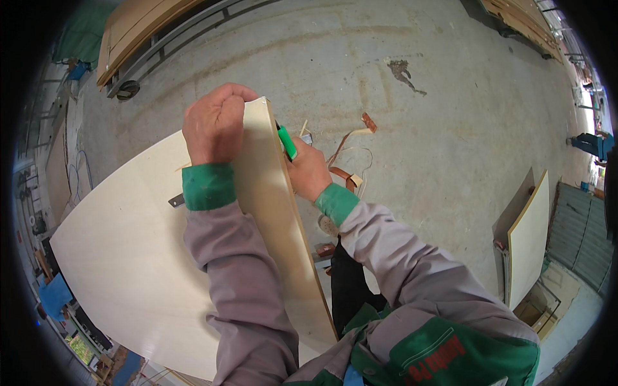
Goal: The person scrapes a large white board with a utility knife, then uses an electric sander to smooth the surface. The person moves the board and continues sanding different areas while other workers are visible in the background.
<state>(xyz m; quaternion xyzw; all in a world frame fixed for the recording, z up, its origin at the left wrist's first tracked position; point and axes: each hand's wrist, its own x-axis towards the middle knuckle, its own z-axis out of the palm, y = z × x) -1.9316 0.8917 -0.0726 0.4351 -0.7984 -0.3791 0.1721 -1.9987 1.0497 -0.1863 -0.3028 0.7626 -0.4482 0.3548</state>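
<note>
A large pale board (129, 238) lies in front of me, with its long right edge (293, 212) running away from my body. My left hand (215, 125) is closed at the board's far end, its fingers curled over the edge near the corner; the fingertips are hidden. Beside the right edge, my right hand (308, 168) grips a green utility knife (287, 143). The knife's dark front end lies close against the board's edge, and its blade cannot be made out. A small dark flat metal piece (176, 201) rests on the board beside my left sleeve.
Brown strips and scraps (344, 174) lie on the concrete floor (444, 122) right of the board. Stacked panels (138, 32) sit on a metal-framed cart at the far left. Another pale panel (529, 238) stands at the right. A person (591, 145) shows at the far right edge.
</note>
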